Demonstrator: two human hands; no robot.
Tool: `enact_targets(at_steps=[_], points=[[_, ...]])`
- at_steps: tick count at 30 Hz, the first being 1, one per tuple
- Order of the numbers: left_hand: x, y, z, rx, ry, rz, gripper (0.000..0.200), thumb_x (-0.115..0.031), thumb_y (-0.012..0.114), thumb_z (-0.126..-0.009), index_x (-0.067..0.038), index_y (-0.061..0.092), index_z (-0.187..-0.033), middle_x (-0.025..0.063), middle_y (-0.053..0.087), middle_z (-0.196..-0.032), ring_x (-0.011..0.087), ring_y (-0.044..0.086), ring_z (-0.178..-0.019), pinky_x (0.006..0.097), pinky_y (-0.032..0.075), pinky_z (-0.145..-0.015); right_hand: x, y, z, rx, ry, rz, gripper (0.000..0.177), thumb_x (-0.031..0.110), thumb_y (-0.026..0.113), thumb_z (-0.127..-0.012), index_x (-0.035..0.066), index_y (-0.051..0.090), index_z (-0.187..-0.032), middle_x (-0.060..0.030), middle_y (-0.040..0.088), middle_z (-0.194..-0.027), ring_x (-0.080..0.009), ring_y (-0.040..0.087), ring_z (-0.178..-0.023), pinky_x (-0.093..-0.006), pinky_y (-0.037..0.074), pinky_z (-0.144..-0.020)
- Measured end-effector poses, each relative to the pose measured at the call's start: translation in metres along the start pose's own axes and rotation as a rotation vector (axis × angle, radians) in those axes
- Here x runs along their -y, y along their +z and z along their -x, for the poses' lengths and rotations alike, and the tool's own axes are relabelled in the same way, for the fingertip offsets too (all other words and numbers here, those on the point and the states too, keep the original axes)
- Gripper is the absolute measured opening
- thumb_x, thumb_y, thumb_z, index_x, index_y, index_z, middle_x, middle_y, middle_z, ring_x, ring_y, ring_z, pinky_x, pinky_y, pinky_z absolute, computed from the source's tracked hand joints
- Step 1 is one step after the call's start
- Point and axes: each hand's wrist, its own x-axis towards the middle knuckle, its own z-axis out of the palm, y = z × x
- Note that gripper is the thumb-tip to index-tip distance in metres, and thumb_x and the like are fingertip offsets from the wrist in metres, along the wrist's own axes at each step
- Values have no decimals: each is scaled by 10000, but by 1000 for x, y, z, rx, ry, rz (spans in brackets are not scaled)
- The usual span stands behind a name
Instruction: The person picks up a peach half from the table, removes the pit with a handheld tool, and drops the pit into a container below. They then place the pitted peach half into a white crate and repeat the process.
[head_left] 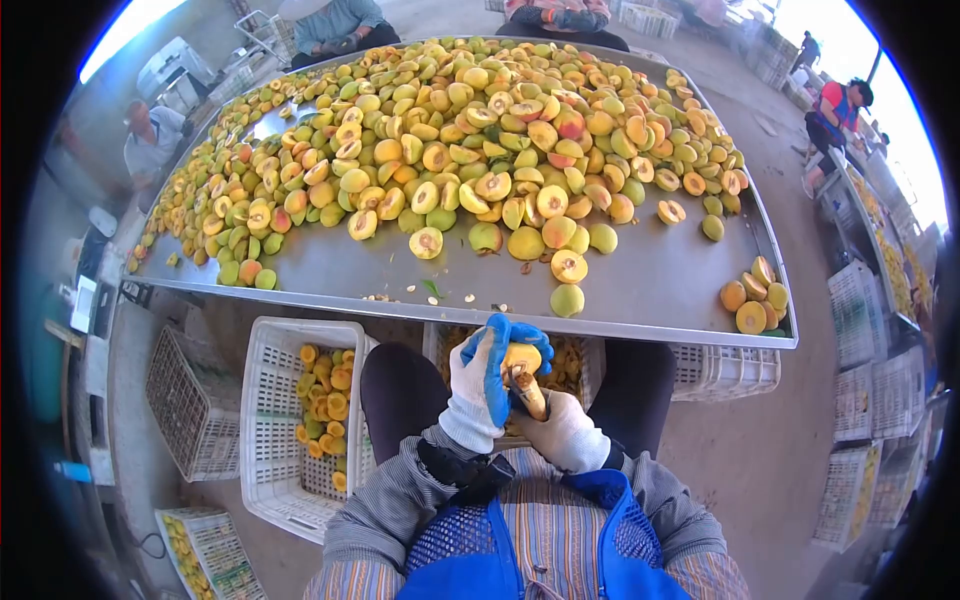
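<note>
My left hand (482, 382), in a white glove with blue coating, is closed round a yellow peach half (521, 358) just beyond the table's near edge, over my lap. Close against it, my right hand (565, 430) in a white glove grips a tool with a light wooden handle (533, 396). The tool's upper end meets the fruit; its tip is hidden there. A big heap of halved and whole peaches (440, 150) covers much of the metal table (380, 280) in front of me.
A white crate (300, 500) with peach halves stands left of my legs, an empty-looking crate (190, 400) beyond it. Another crate (725, 370) is under the table at right. People sit at the far side (340, 30). Crates are stacked at far right (855, 400).
</note>
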Motion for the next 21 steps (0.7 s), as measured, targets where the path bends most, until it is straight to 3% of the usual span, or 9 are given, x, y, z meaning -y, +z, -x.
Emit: enact_targets(at_steps=[4, 6, 8, 10, 12, 14, 15, 19, 21], points=[[3, -7, -3, 67, 14, 35, 447, -382, 568, -967, 54, 664, -934, 158, 684, -846, 243, 676, -741, 344, 579, -683, 9, -9, 4, -63, -4, 225, 296, 206, 706, -840, 2, 655, -1049, -129, 703, -861, -176, 663, -816, -336, 510, -759], [-2, -11, -3, 162, 9, 116, 417, -345, 589, -956, 63, 666, -930, 165, 686, -849, 251, 676, -742, 349, 575, -686, 10, -10, 10, 241, 13, -127, 364, 244, 670, -833, -2, 631, -1100, -213, 683, -830, -301, 685, -807, -371, 531, -749], [-5, -18, -7, 429, -28, 180, 371, -291, 582, -954, 69, 669, -943, 169, 688, -859, 262, 676, -757, 357, 573, -696, 5, -12, 6, 231, -16, -182, 345, 247, 689, -825, 11, 656, -1073, -155, 701, -842, -243, 678, -794, -351, 525, -760], [-9, -22, -12, 432, -79, 129, 280, -191, 597, -927, 77, 673, -961, 169, 691, -871, 238, 675, -776, 340, 568, -728, 3, -21, -3, 222, 31, 170, 324, 206, 711, -823, 32, 665, -1092, -86, 704, -888, -181, 656, -818, -332, 514, -791], [-14, -22, -13, 512, -8, -307, 219, -108, 605, -897, 84, 671, -979, 168, 693, -885, 209, 672, -791, 313, 559, -765, -8, -21, -10, 313, 67, 162, 346, 163, 733, -818, 53, 647, -1134, -60, 689, -973, -151, 626, -890, -321, 504, -845], [-8, -30, -18, 656, 13, -212, 254, -144, 585, -896, 87, 669, -963, 178, 683, -877, 218, 670, -774, 316, 550, -759, -44, -2, -25, 474, -318, -359, 383, 118, 746, -810, 60, 626, -1169, -79, 680, -1037, -155, 617, -948, -321, 496, -889], [-4, -27, -12, 654, -21, 24, 289, -219, 577, -903, 56, 660, -881, 192, 667, -835, 272, 661, -747, 353, 545, -715, -23, -5, -20, 375, -703, -245, 402, 110, 752, -814, 72, 620, -1192, -74, 669, -1072, -154, 604, -986, -312, 484, -918], [13, -34, 6, 129, -110, 299, 413, -404, 483, -982, -20, 609, -899, 180, 642, -851, 333, 647, -716, 423, 545, -664, -34, 7, -29, 579, -291, -366, 363, 134, 758, -803, 64, 652, -1143, -74, 687, -984, -150, 621, -932, -297, 491, -867], [4, -67, 2, -131, -122, 321, 382, -385, 512, -979, -19, 603, -923, 155, 648, -863, 309, 652, -726, 422, 556, -679, -25, -7, -33, 630, -26, 34, 369, 199, 755, -801, 41, 657, -1120, -83, 692, -890, -140, 630, -843, -287, 501, -784]])
